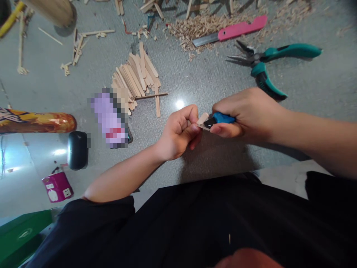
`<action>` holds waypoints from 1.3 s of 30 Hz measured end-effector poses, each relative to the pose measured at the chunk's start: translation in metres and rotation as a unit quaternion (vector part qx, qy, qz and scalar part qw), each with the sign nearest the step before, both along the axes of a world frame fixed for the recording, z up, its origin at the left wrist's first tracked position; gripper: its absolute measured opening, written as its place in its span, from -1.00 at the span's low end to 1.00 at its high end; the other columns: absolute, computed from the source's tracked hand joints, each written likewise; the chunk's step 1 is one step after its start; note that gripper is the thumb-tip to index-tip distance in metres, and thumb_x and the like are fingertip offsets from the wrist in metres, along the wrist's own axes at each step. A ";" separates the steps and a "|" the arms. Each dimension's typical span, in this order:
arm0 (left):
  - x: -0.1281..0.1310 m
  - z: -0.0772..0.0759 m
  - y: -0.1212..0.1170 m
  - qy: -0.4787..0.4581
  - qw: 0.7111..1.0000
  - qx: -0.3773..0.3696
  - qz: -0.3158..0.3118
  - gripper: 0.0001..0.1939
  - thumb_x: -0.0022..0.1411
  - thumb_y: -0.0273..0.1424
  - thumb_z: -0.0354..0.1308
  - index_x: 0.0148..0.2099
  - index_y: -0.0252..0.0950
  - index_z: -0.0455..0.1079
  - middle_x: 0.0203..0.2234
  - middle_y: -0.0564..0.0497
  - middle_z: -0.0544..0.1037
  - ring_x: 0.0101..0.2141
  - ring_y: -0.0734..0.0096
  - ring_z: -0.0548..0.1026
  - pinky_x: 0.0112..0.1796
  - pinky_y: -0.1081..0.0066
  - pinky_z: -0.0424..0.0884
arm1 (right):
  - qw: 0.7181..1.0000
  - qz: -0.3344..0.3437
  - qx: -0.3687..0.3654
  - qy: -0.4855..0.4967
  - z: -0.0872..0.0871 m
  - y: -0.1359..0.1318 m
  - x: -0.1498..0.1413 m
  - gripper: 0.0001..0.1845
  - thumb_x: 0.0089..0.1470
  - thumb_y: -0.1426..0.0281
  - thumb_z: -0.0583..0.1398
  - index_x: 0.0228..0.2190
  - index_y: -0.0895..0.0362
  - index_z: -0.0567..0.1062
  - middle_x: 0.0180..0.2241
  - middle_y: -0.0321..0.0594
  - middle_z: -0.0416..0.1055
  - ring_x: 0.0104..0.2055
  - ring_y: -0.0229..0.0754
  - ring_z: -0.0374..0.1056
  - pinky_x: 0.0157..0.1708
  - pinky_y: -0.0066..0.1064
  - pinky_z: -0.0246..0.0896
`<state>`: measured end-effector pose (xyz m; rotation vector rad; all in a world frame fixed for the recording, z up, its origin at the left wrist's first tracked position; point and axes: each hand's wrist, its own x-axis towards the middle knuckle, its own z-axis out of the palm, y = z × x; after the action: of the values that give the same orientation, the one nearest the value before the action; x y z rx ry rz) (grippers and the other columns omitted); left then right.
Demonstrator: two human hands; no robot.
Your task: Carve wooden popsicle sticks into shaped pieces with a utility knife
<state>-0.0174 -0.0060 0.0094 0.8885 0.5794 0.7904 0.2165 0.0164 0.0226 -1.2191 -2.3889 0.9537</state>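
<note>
Near the middle, my left hand pinches a short wooden craft stick between thumb and fingers. My right hand is closed around blue-handled pliers, whose dark jaws meet the stick just beyond my left fingertips. Most of the pliers is hidden in my palm, so their exact kind is hard to make out. Up and to the left of my hands lies a loose pile of craft sticks. Above my right forearm, teal-handled needle-nose pliers rest with jaws apart.
A pink-handled cutter knife lies by a heap of wood chips. On the left are a blurred purple phone-like object, a black case, an orange tube and a magenta socket adapter. Stick assemblies stand farther back.
</note>
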 end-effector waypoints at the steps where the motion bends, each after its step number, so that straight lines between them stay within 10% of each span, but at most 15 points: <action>1: 0.000 -0.001 0.000 -0.005 1.000 0.004 0.004 -0.37 0.32 0.07 0.54 -0.31 -0.18 0.19 -0.68 0.26 0.29 -0.76 0.63 0.20 -0.68 0.56 0.09 | 1.000 -0.008 0.004 -0.008 0.001 -0.001 -0.001 -0.05 0.27 -0.60 -0.14 -0.55 0.00 0.18 -0.64 -0.26 0.17 -0.55 -0.15 0.10 -0.41 -0.18 -0.20; 17: 0.000 -0.001 0.001 -0.018 0.996 -0.067 0.057 -0.52 0.46 -0.04 0.43 -0.25 -0.20 0.27 -0.69 0.23 0.34 -0.67 0.61 0.14 -0.54 0.52 0.12 | 0.978 -0.156 0.123 -0.054 0.000 -0.006 -0.008 -0.08 0.32 -0.51 0.02 -0.36 0.06 0.57 -0.42 -0.08 0.50 -0.37 -0.03 0.36 -0.33 -0.18 -0.05; 39: 0.001 0.003 0.003 -0.040 0.991 -0.096 0.079 -0.51 0.39 -0.07 0.52 -0.29 -0.23 0.33 -0.67 0.22 0.30 -0.66 0.62 0.16 -0.54 0.52 0.10 | 0.993 -0.092 0.064 -0.036 0.008 0.004 -0.001 -0.24 0.40 -0.31 0.07 -0.55 -0.01 0.14 -0.62 -0.33 0.07 -0.55 -0.19 0.03 -0.39 -0.18 -0.20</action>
<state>-0.0160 -0.0031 0.0119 0.6374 0.6487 0.8931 0.2150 0.0200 0.0303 -1.4162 -2.3027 0.7020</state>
